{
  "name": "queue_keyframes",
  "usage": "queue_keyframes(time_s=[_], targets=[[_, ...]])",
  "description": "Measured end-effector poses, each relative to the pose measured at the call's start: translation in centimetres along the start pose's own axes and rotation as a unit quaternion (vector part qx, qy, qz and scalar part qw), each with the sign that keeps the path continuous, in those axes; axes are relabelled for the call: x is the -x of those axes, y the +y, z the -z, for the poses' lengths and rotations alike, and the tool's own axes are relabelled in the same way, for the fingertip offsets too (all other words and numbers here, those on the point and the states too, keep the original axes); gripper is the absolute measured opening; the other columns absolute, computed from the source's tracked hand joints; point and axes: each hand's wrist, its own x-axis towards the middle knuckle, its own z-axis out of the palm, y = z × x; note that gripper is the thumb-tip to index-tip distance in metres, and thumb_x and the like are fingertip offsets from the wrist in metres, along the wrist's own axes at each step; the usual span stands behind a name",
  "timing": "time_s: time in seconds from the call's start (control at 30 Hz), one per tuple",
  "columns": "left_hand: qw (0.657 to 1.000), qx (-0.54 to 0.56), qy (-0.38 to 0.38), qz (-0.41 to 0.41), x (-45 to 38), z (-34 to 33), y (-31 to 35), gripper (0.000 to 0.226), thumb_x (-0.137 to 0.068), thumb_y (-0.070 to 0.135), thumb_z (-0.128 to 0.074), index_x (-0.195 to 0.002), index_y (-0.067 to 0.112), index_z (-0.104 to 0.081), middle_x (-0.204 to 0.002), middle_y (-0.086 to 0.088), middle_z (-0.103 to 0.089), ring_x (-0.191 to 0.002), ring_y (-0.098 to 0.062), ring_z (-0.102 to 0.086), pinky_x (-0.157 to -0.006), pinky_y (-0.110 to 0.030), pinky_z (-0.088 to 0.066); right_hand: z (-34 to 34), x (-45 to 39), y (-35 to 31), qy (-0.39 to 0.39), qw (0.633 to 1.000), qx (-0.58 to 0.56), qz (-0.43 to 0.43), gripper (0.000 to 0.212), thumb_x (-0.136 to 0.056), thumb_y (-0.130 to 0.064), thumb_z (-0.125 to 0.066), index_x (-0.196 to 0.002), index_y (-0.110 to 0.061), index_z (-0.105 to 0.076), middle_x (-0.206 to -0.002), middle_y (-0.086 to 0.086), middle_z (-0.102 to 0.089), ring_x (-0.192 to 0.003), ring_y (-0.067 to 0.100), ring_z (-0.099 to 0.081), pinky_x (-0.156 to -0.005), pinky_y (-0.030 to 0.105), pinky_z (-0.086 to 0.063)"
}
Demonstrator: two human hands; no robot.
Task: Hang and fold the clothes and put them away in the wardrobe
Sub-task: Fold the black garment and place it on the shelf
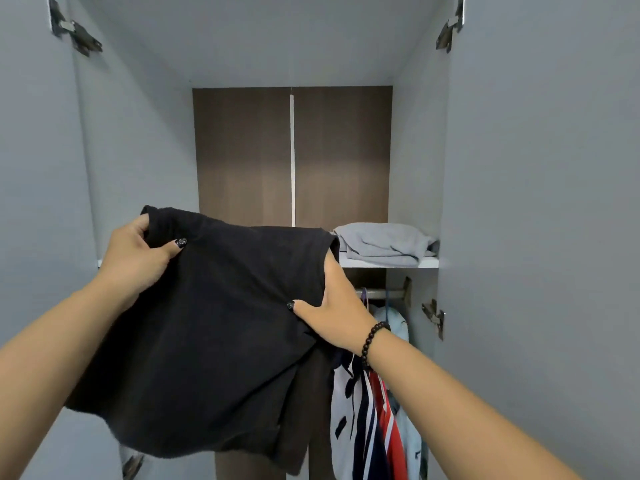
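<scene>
Black garment (pixel 214 334): no readable writing.
Left hand (pixel 136 254): raised, fingers pinching its top corner.
Right hand (pixel 334 306): fingers gripping its right edge.

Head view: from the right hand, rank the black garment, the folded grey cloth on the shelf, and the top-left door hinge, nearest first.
1. Black garment: gripped by the right hand itself.
2. Folded grey cloth: on the white shelf, just above and right of the hand.
3. Metal door hinge: far off, top left corner.

grey doors (pixel 540 202) open, brown back panel (pixel 242 157).
</scene>
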Motion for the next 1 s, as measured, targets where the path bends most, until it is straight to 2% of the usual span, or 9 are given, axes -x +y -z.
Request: queue_keyframes(time_s=[0.1, 0.23, 0.43, 0.5, 0.57, 0.67, 0.77, 0.93, 1.0], targets=[[0.997, -0.073, 0.003, -0.033, -3.8, -1.6, 0.2, 0.02, -0.088, 0.005, -0.067, -0.098, 0.022, -0.063, -0.083, 0.007, -0.066, -0.081, -0.018, -0.064, -0.071, -0.026, -0.047, -0.7, -2.1, 0.5, 0.019, 1.0, -0.019, 0.004, 0.08, -0.082, -0.011, -0.069, -0.144, -0.025, -0.022, -0.14, -0.002, -0.04, -0.13, 0.012, -0.04, -0.109, 0.028, -0.036], [0.986, -0.129, -0.017, -0.102, -10.6, -5.2, 1.7, 0.022, -0.088, 0.002, -0.064, -0.106, 0.014, -0.061, -0.098, -0.009, -0.068, -0.092, -0.026, -0.062, -0.086, -0.039, -0.05, -0.7, -6.0, 1.3, 0.07, 0.997, -0.029, -0.004, 0.078, -0.083, -0.013, -0.069, -0.143, -0.022, -0.021, -0.14, -0.003, -0.039, -0.128, 0.012, -0.041, -0.106, 0.027, -0.037], [0.965, -0.163, -0.033, -0.205, -20.1, -14.4, 5.6, 0.02, -0.083, 0.003, -0.065, -0.095, 0.018, -0.059, -0.094, -0.004, -0.062, -0.089, -0.024, -0.056, -0.079, -0.033, -0.043, 2.9, -13.0, 3.6, 0.183, 0.982, -0.04, -0.027, 0.067, -0.081, -0.011, -0.07, -0.133, -0.018, -0.03, -0.135, -0.001, -0.044, -0.122, 0.016, -0.047, -0.105, 0.033, -0.042], [0.96, -0.154, -0.054, -0.227, -22.4, -18.2, 6.8, 0.022, -0.083, 0.002, -0.064, -0.1, 0.015, -0.062, -0.1, -0.006, -0.064, -0.094, -0.025, -0.057, -0.08, -0.032, -0.042, 4.9, -15.1, 4.8, 0.219, 0.974, -0.046, -0.039, 0.062, -0.079, -0.01, -0.07, -0.127, -0.021, -0.032, -0.132, -0.002, -0.047, -0.119, 0.016, -0.049, -0.101, 0.031, -0.044], [0.952, -0.142, -0.077, -0.26, -24.2, -22.1, 7.9, 0.025, -0.082, 0.001, -0.064, -0.105, 0.012, -0.064, -0.106, -0.009, -0.067, -0.102, -0.028, -0.06, -0.082, -0.03, -0.042, 7.1, -16.6, 6.0, 0.251, 0.966, -0.038, -0.055, 0.058, -0.079, -0.01, -0.07, -0.122, -0.022, -0.033, -0.13, -0.001, -0.049, -0.117, 0.017, -0.052, -0.1, 0.035, -0.047], [0.942, -0.102, -0.114, -0.298, -25.6, -27.8, 8.9, 0.024, -0.08, -0.001, -0.063, -0.095, 0.018, -0.065, -0.099, -0.004, -0.067, -0.1, -0.024, -0.06, -0.081, -0.028, -0.042, 9.6, -17.7, 8.4, 0.299, 0.953, 0.016, -0.046, 0.06, -0.08, -0.009, -0.067, -0.126, -0.019, -0.031, -0.132, 0.0, -0.048, -0.119, 0.017, -0.051, -0.103, 0.036, -0.045], [0.935, -0.079, -0.155, -0.309, -26.5, -33.4, 8.7, 0.022, -0.078, -0.003, -0.062, -0.09, 0.015, -0.068, -0.094, -0.004, -0.069, -0.095, -0.025, -0.063, -0.082, -0.034, -0.05, 11.5, -17.7, 11.1, 0.33, 0.938, 0.081, -0.065, 0.063, -0.08, -0.009, -0.067, -0.13, -0.017, -0.029, -0.134, 0.0, -0.045, -0.12, 0.015, -0.049, -0.102, 0.031, -0.043], [0.926, -0.08, -0.204, -0.307, -26.1, -42.0, 7.4, 0.01, -0.078, 0.0, -0.065, -0.083, 0.009, -0.066, -0.088, -0.008, -0.068, -0.089, -0.029, -0.064, -0.081, -0.047, -0.054, 13.8, -17.3, 15.0, 0.36, 0.902, 0.194, -0.14, 0.063, -0.08, -0.013, -0.069, -0.129, -0.013, -0.03, -0.128, 0.002, -0.041, -0.114, 0.018, -0.048, -0.089, 0.02, -0.037], [0.929, -0.076, -0.21, -0.297, -25.6, -44.8, 6.9, 0.007, -0.079, 0.003, -0.068, -0.082, 0.01, -0.067, -0.088, -0.008, -0.068, -0.091, -0.03, -0.063, -0.081, -0.047, -0.054, 13.9, -17.2, 15.9, 0.355, 0.889, 0.23, -0.177, 0.061, -0.08, -0.015, -0.069, -0.127, -0.012, -0.031, -0.126, 0.003, -0.04, -0.113, 0.02, -0.047, -0.088, 0.022, -0.038]])
